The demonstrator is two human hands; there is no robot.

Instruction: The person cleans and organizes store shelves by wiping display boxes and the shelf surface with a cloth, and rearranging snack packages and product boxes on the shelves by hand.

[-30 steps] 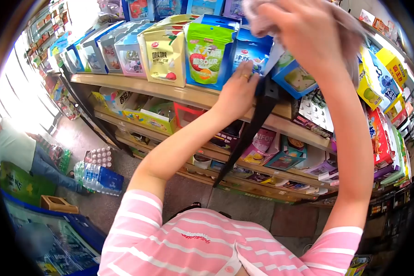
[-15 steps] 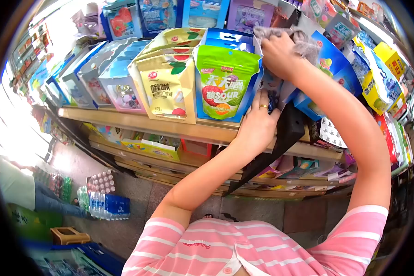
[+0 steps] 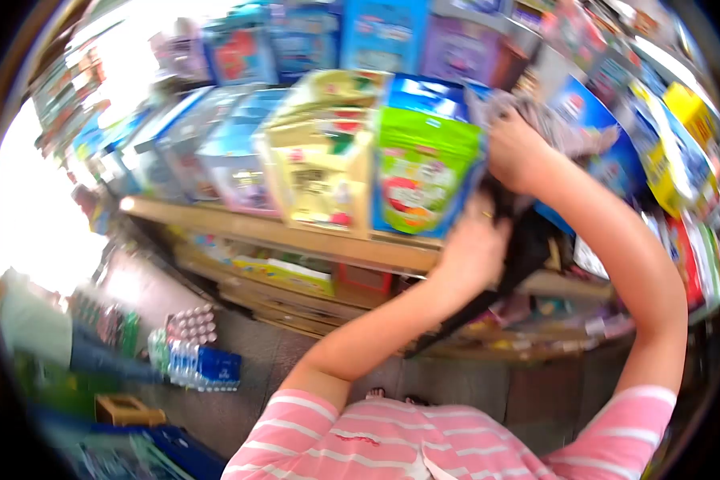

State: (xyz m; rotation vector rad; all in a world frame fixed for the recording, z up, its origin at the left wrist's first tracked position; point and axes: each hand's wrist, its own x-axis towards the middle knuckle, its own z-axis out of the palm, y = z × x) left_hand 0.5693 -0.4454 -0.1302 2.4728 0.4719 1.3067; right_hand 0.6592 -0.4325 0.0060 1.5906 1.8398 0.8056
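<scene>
My right hand (image 3: 518, 150) is closed on a crumpled greyish cloth (image 3: 564, 126) above the right end of the upper shelf. My left hand (image 3: 474, 244) is below it, by the shelf's dark end post (image 3: 528, 244); a ring shows on one finger. Motion smears its fingers, and whatever they touch is hard to make out. Just left of both hands stands a green sour candy pouch (image 3: 426, 172) in a blue display box (image 3: 426, 94). Cream-coloured candy pouches (image 3: 320, 176) stand upright beside that box.
Candy boxes (image 3: 240, 148) line the shelf to the left, with blue pouches (image 3: 386, 36) behind. More packets (image 3: 668, 144) crowd the right side. A wooden shelf edge (image 3: 296, 236) runs in front. Bottle packs (image 3: 204, 364) and a person's leg (image 3: 108, 352) are at lower left.
The view has shifted, so the shelf appears farther right and lower, and blurred. My left hand has drawn back slightly from the gap beside the blue box. The cloth remains in my right hand.
</scene>
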